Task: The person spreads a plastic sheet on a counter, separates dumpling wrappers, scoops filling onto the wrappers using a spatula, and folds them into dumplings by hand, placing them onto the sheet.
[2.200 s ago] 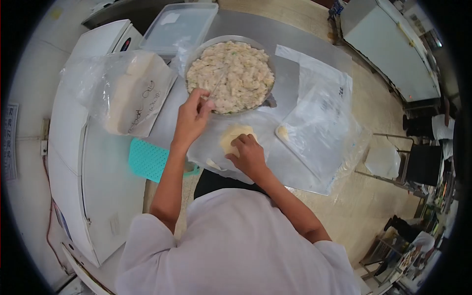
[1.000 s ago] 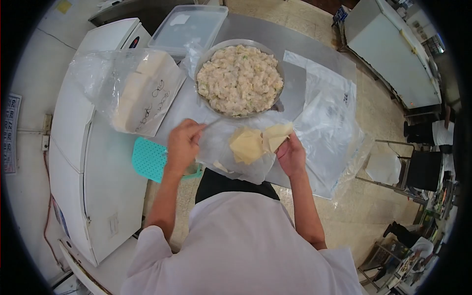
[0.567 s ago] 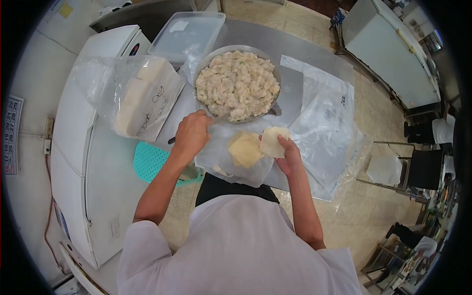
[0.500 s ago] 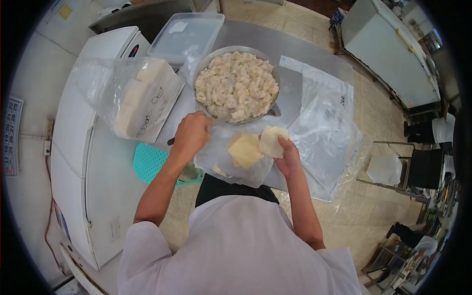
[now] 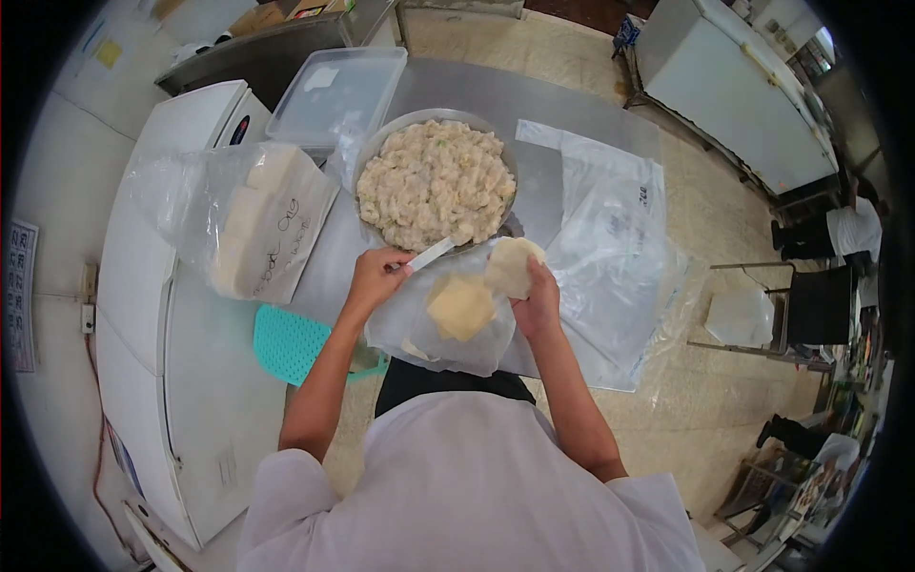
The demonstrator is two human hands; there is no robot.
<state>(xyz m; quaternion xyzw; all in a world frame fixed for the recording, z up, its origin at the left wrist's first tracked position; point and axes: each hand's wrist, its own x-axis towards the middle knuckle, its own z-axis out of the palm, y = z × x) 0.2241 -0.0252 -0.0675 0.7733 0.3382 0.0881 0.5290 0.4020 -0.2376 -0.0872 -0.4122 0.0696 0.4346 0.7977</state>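
My left hand [image 5: 377, 278] grips a flat spreader [image 5: 434, 254], its pale blade pointing right at the near rim of a metal bowl [image 5: 516, 181]. Chunky pale filling [image 5: 434, 176] with green flecks heaps up in that bowl. In my right hand [image 5: 539, 303] a thin round dough wrapper [image 5: 513, 268] is pinched at its edge, right of the blade tip and apart from it. Below, between the hands, a stack of yellowish wrappers [image 5: 460, 306] lies on a clear plastic sheet [image 5: 491, 355].
A plastic bag of pale blocks [image 5: 257, 219] with handwriting lies left of the bowl. Behind it stands a clear lidded container [image 5: 338, 91]. Plastic bags [image 5: 610, 257] cover the table's right side. A teal basket [image 5: 291, 343] sits below the table's left edge, near a white freezer [image 5: 143, 315].
My left hand has turned the spreader so its blade now shows beside the bowl, pointing right. My right hand still holds the wrapper. The whole view has shifted slightly.
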